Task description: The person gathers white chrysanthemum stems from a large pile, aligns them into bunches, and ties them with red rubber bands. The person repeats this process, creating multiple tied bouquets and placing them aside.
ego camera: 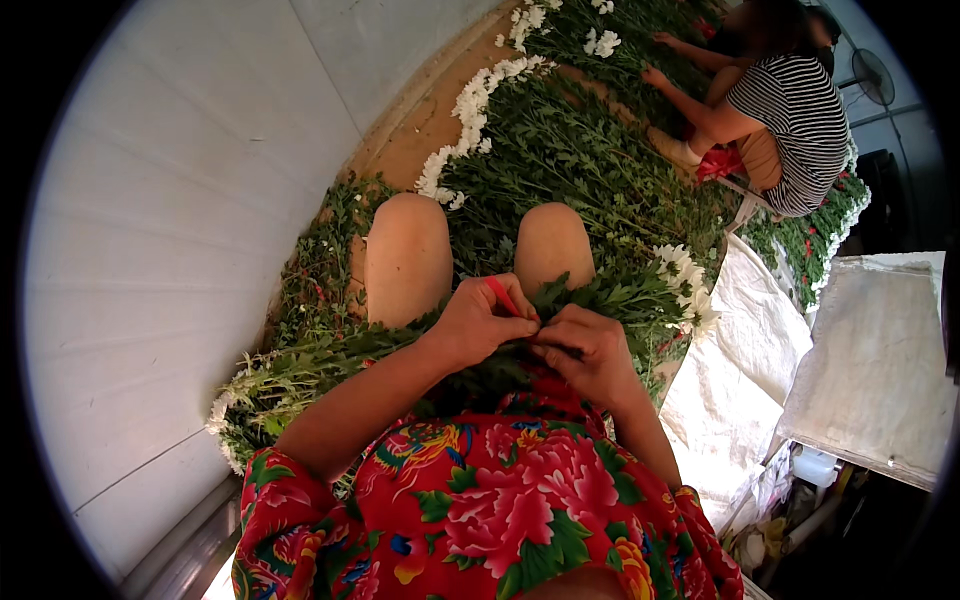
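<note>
A bunch of white chrysanthemums [684,289] lies across my lap, its flower heads to the right and leafy stems running left. Between the fingers of my left hand [480,319] runs a red strip [502,297], pinched at thumb and forefinger. My right hand [589,351] is curled at the stems, its fingertips meeting those of the left. What exactly the right fingertips grip is partly hidden. Both hands are just in front of my bare knees [409,259], over a red floral garment [495,502].
Long-stemmed white chrysanthemums [570,157] cover the floor ahead, heads toward the pale wall [187,187]. More flower heads [221,412] lie at left. A person in a striped top [787,127] sits at upper right. White sheeting [739,360] and a worn board [870,367] are at right.
</note>
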Demonstrator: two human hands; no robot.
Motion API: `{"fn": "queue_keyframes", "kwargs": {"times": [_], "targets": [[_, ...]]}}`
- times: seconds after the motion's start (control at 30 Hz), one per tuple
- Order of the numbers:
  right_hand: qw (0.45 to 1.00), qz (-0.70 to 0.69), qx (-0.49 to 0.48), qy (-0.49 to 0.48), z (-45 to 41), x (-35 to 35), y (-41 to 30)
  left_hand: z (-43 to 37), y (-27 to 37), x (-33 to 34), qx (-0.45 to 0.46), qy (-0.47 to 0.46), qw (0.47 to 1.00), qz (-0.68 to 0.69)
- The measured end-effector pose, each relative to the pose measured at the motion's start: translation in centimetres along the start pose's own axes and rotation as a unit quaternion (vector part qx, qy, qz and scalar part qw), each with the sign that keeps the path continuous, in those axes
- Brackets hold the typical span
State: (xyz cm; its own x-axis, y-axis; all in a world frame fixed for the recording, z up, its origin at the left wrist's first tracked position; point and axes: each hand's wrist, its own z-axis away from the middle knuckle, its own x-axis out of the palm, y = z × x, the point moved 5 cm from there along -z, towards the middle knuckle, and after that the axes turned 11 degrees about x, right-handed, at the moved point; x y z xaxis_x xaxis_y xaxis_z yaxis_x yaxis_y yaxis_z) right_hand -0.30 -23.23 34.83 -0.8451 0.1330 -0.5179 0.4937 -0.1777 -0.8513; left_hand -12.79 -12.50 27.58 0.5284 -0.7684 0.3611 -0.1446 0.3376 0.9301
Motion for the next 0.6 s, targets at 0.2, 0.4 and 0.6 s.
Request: {"fn": "queue_keyframes", "kwargs": {"times": [0.2,0.4,0.6], "targets": [[0.987,-0.097,0.126,0.024,-1.1,0.4,2.2,0.4,5.1,2.3,0.401,-0.169,0.751,-0.497],[0.994,-0.060,0.087,-0.018,-1.9,0.9,3.1,0.8,5.1,2.2,0.462,-0.070,0.719,-0.514],[0.973,-0.164,0.163,-0.018,-1.2,0.4,4.5,-0.2,5.2,1.1,0.382,-0.051,0.818,-0.427]]}}
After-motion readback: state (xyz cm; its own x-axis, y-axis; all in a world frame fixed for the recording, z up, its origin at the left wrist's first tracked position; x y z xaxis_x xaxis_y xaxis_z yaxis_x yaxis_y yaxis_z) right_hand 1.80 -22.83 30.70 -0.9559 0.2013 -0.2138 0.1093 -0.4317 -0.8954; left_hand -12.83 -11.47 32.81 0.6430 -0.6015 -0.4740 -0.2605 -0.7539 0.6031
